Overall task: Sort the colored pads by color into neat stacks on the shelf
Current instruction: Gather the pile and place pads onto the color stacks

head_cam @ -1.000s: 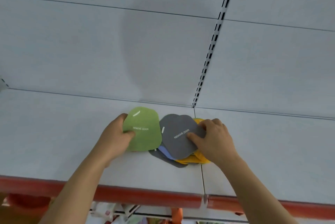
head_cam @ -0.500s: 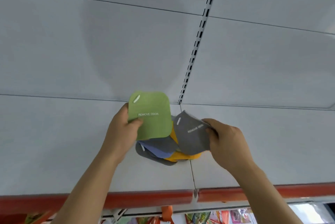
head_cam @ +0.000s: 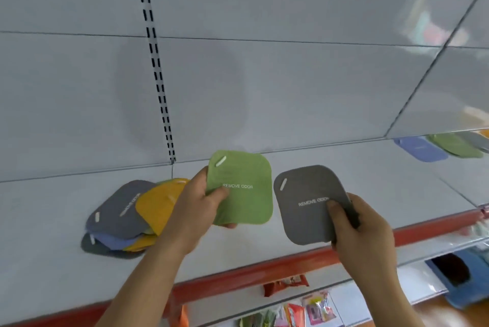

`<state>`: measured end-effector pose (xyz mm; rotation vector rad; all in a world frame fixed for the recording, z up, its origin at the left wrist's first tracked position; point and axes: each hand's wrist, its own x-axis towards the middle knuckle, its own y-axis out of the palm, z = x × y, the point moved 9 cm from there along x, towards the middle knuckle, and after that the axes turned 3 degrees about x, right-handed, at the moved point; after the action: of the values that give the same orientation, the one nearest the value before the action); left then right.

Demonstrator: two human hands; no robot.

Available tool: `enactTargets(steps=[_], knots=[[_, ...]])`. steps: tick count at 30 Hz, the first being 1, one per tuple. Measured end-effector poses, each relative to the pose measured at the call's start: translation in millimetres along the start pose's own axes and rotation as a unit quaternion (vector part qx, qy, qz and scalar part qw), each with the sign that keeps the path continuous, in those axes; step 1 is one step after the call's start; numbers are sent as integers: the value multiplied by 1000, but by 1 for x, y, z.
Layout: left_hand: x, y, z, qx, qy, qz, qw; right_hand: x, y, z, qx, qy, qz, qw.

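Nearest to you, your right hand (head_cam: 362, 231) pinches the grey pad (head_cam: 309, 205) at its right edge, thumb across the printed face and the other fingers curled behind it. Your left hand (head_cam: 195, 210) holds the green pad (head_cam: 243, 189) the same way, thumb on its left edge, fingers under its lower rim. Both pads hang in the air above the shelf (head_cam: 370, 176), side by side and just apart. The risk here is the grip: each pad is soft and held by one edge only, so it can droop or slide out over the red shelf lip (head_cam: 291, 263) and fall to the goods below.

Further in, to your left, the unsorted heap (head_cam: 127, 218) lies on the shelf (grey, yellow and blue pads fanned over one another, a green edge peeping out behind). Your left forearm crosses just in front of it, so a careless swing could brush the top yellow pad (head_cam: 161, 202) and scatter the heap.

Farthest off, at the right end of the shelf, sit a blue stack (head_cam: 420, 148), a green stack (head_cam: 457, 145) and a grey stack (head_cam: 479, 141), with something orange at the frame's edge. They overlap closely and are blurred, so a pad dropped there in a hurry could land on the neighbouring colour or knock a stack crooked. Set down one pad at a time.
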<state>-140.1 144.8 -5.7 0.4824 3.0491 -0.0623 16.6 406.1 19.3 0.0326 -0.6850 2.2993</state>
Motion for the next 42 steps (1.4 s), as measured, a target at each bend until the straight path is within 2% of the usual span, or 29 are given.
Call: enactTargets(steps=[12, 18, 25, 28, 33, 42], knots=[[14, 292, -8, 55, 19, 100, 993, 51, -224, -152, 38, 61, -101, 992], [44, 419, -6, 106, 34, 166, 980, 77, -298, -222, 48, 102, -167, 979], [103, 555, -3, 44, 24, 203, 978, 135, -382, -280, -1, 132, -222, 966], [127, 603, -12, 29, 15, 215, 976, 175, -415, -295, -19, 124, -221, 967], [170, 657, -21, 29, 1, 191, 981, 234, -444, -319, -17, 111, -227, 967], [226, 731, -5, 108, -11, 111, 988, 354, -481, -395, 35, 85, -164, 982]])
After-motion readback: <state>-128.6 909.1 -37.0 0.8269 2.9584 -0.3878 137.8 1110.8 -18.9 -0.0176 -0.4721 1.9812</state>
